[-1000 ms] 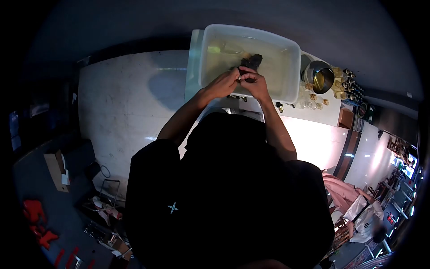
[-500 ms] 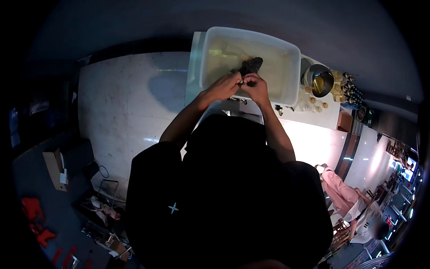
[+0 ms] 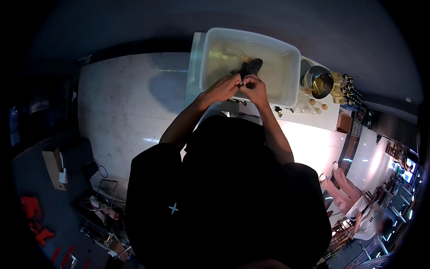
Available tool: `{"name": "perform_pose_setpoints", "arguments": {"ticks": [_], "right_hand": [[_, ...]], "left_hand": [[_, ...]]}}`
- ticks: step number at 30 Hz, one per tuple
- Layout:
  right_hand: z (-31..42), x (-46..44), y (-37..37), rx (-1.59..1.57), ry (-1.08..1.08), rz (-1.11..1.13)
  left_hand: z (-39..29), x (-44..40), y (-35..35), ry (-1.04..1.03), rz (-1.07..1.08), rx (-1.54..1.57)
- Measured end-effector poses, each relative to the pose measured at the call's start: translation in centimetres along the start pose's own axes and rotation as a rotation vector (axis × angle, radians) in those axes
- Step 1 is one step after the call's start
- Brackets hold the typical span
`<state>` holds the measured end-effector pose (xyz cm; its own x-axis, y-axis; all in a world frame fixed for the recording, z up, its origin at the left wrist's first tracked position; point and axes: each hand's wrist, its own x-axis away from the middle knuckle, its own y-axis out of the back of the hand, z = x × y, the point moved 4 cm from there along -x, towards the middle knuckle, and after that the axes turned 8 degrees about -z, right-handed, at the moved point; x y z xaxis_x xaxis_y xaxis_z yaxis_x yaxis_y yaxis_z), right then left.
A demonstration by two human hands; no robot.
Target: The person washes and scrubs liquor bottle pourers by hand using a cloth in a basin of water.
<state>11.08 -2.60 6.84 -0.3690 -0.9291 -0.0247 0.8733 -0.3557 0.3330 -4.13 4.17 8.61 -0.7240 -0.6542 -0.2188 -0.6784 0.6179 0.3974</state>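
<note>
1. Clock directions take 12 as the top of the head view. The translucent tub stands on a pale worktop and contains cloudy, yellowish liquid.
2. The dark, rough lump is near the tub's middle, at 12 o'clock from the fingers. How much of it is submerged is unclear.
3. The left hand, at the tub's 7 o'clock side, has its fingers curled in a pinch on dark material at the lump's near end.
4. The right hand, at the 6 o'clock side, pinches with thumb and forefinger at the same spot, fingertips close to the left's. The exact piece gripped is too small to tell.
5. At the tub's 3 to 4 o'clock side sits a shiny round bowl with something yellow inside; small clear jars stand at 4 o'clock.
6. Small dark and gold pieces lie just beside the tub at 5 o'clock.
7. At the view's 4 o'clock is a person in a white top.
</note>
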Motion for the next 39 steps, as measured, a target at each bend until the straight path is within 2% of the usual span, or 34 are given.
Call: {"name": "perform_pose_setpoints", "arguments": {"ticks": [5,8,17,24,26,32,39], "right_hand": [[-0.6,0.0,-0.1,-0.176,-0.022,0.012],[0.1,0.1,0.0,-0.158,0.014,0.034],[-0.6,0.1,-0.1,-0.094,-0.051,0.048],[-1.5,-0.2,-0.3,-0.303,-0.141,0.098],[-1.8,-0.1,-0.3,-0.341,-0.174,0.1],[-2.1,-0.2,-0.2,-0.348,-0.155,0.116],[-0.3,0.1,0.3,-0.133,-0.084,0.066]], "left_hand": [[0.0,0.1,0.1,-0.005,-0.035,0.018],[-0.2,0.0,0.3,0.006,-0.035,0.012],[-0.3,0.1,0.1,-0.016,-0.037,-0.026],[-3.2,-0.5,1.1,-0.006,-0.017,-0.018],[-3.3,-0.6,1.0,-0.084,-0.047,-0.066],[-1.4,-0.1,-0.1,-0.167,-0.021,-0.215],[-0.9,0.4,-0.3,-0.203,-0.04,-0.298]]}}
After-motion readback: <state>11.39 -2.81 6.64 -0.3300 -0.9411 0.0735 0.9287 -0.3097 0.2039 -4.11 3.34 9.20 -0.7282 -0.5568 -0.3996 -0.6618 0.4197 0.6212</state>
